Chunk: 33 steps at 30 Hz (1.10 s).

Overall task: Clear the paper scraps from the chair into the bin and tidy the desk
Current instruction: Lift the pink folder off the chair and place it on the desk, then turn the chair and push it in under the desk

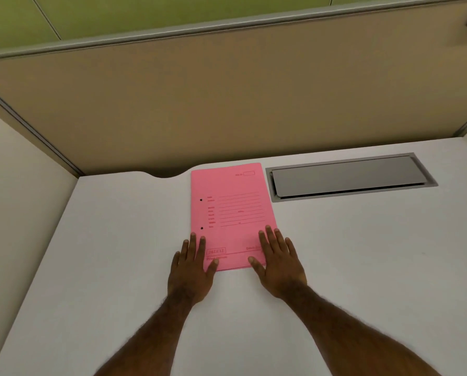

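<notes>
A pink paper folder point(231, 210) with printed red lines and two punch holes lies flat on the white desk point(362, 253), its long side running away from me. My left hand point(191, 270) rests flat at the folder's near left corner, fingers spread over its edge. My right hand point(277, 261) lies flat on the near right corner, fingers apart. Neither hand grips anything. No chair, paper scraps or bin are in view.
A grey metal cable-tray lid point(349, 176) is set into the desk just right of the folder. Beige partition walls point(226, 104) close off the back and both sides. A curved notch point(163, 175) cuts the desk's back edge.
</notes>
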Available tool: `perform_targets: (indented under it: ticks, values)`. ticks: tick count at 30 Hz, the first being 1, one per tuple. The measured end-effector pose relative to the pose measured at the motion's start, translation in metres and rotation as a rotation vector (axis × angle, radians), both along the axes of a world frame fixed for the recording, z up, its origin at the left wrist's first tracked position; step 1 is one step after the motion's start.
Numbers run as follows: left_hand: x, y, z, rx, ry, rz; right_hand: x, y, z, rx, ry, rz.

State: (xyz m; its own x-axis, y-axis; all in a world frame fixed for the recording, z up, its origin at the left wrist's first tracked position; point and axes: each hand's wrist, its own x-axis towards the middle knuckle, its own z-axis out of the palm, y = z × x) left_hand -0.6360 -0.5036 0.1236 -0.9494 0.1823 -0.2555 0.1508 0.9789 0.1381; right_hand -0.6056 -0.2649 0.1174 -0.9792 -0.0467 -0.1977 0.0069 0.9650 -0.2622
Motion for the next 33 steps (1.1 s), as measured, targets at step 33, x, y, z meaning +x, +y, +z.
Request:
perform_targets:
  ticks: [33]
  values:
    - [0.382, -0.037, 0.182, 0.216, 0.235, -0.029, 0.391, -0.070, 0.170, -0.040, 0.305, -0.152]
